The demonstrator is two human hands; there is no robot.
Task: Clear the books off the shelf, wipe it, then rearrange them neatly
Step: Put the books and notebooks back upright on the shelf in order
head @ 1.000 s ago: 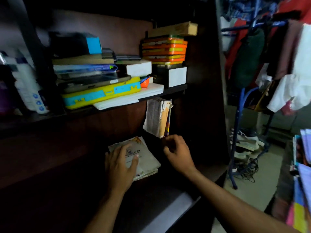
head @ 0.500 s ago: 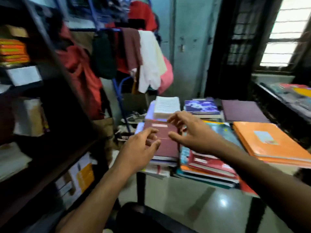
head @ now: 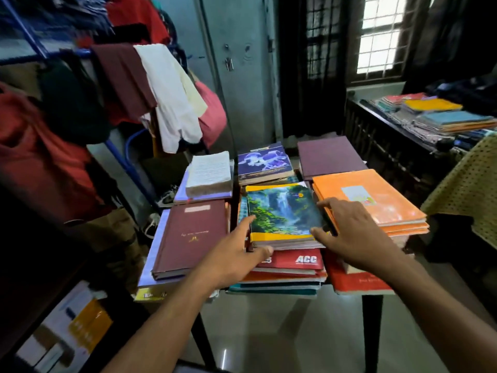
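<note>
Two hands close on the waterfall book (head: pixel 282 214) topping the middle stack: the left hand (head: pixel 238 254) cups its near-left corner, fingers (head: pixel 248 220) along the side edge and thumb on the near edge, while the right hand (head: pixel 349 235) lies on its right side, fingers spread and touching the cover. Holding both sides likely keeps it square on the pile. Around it, cleared books sit in flat stacks on the tabletop (head: pixel 372 305): a maroon book (head: pixel 193 235) left, orange books (head: pixel 371 200) right. The shelf's edge (head: pixel 40 265) stands dark at left.
</note>
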